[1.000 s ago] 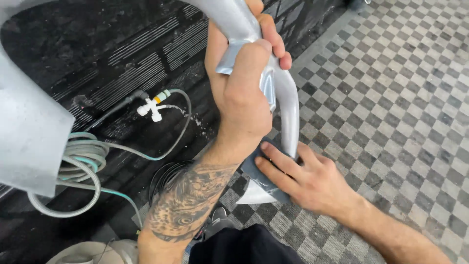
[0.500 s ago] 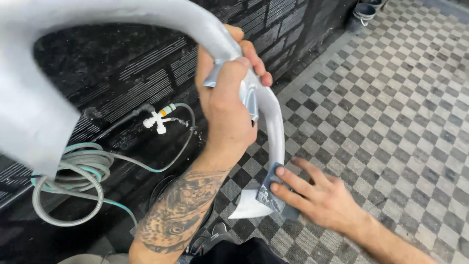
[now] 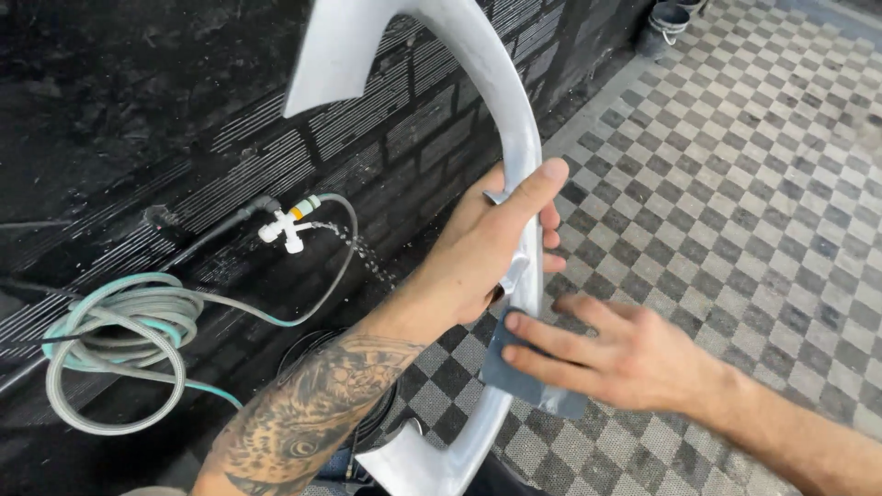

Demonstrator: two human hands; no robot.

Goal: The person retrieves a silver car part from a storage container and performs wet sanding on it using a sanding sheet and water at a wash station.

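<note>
Checkered floor (image 3: 735, 184), black wall (image 3: 138, 110), coiled hose (image 3: 119, 340). Left hand (image 3: 487, 248) closed around curved grey panel (image 3: 501, 101); right hand (image 3: 625, 354) flat, pressing sanding sheet (image 3: 514, 372) on it.

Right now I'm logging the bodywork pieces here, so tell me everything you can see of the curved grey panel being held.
The curved grey panel is a long, arched strip, matte pale grey like primed or sanded plastic or metal. It is held upright in front of a dark wall, its upper end flaring wide and its lower end widening near the checkered floor. The left hand grips its middle; the right hand presses a dark sanding sheet flat against its lower part.
</note>
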